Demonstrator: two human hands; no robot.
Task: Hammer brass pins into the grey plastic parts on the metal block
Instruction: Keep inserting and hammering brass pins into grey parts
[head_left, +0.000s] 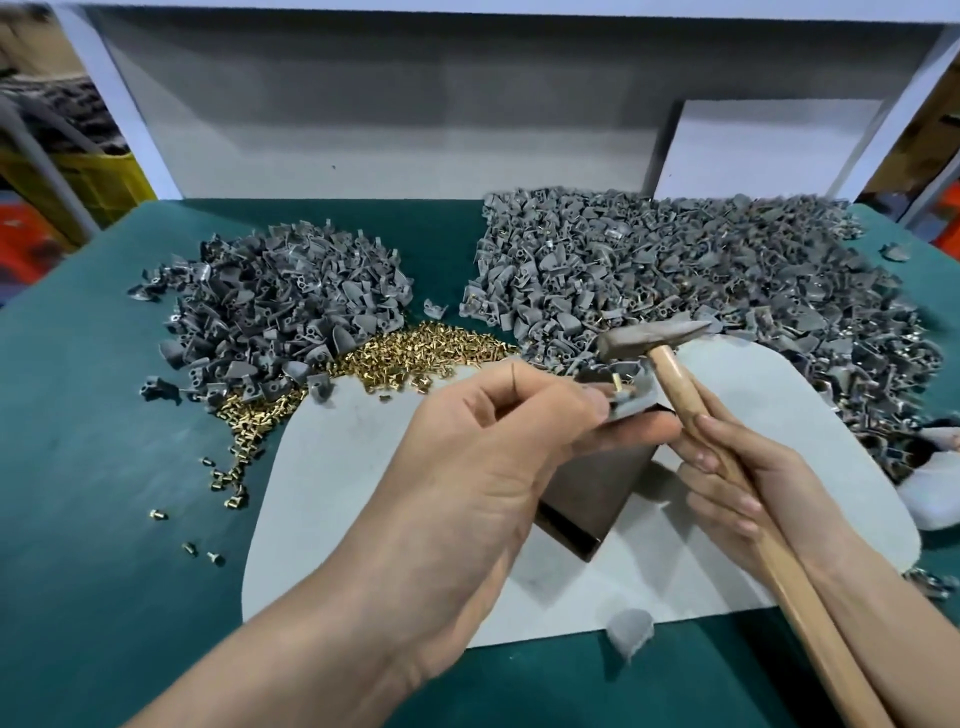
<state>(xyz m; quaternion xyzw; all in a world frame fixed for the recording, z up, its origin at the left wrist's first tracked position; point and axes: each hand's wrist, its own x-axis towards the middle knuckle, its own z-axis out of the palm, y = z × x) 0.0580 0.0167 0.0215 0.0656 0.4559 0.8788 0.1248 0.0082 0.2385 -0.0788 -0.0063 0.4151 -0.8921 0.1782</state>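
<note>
One view only, worn on the head, wide-angle. It faces forward and steeply down at the green table (78, 415), at close range. The frame centres near the grey part (631, 400) pinched by the left hand (483, 447). The right hand (727, 483), gripping the hammer (654, 338), enters from the lower right corner. A white back panel (363, 130) closes the top.

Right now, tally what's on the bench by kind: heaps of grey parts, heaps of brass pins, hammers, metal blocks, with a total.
Grey plastic part heaps: 2, the left heap and the right heap
Brass pin heap: 1
Hammer: 1
Metal block: 1
Total: 5
</note>
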